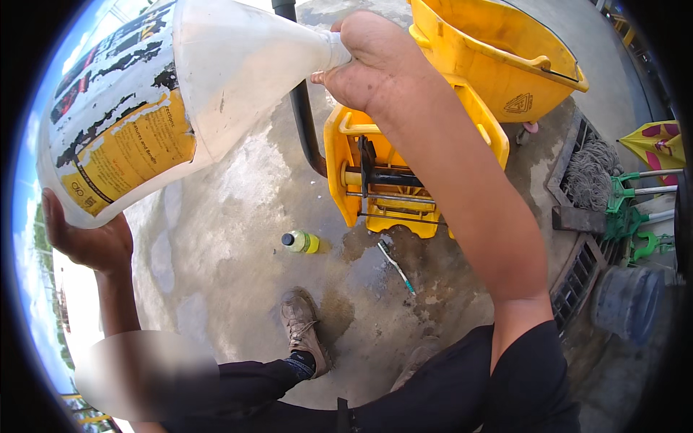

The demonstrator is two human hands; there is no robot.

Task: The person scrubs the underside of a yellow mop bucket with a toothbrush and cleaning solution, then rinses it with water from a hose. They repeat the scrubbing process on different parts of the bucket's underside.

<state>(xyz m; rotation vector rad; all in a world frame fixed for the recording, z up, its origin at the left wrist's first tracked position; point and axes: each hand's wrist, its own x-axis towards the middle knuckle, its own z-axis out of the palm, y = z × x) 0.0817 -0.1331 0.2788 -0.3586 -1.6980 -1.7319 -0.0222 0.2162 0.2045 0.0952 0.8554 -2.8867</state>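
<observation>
Head view: left hand (94,239) braces the base of the white jug (234,79), right hand (368,61) clamps its neck, and it hangs sideways between them. Lifting looks done; it is not yet set down.

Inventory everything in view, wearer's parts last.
Jug: 1, clear, upper left
Bucket: 1, yellow, top
Wringer: 1, yellow, below bucket
Pole: 1, black, beside wringer
Floor: 1, grey, below
Bottle: 1, lime, floor
Toothbrush: 1, white-teal, floor
Mop: 1, grey, right
Tools: several, green, right
Block: 1, dark, right
Tub: 1, bluish, right
Grates: 2, dark, right
Unclear item: 1, yellow-magenta, right
Shoes: 2, tan, bottom
Left hand: 1, jug base
Right hand: 1, jug neck
</observation>
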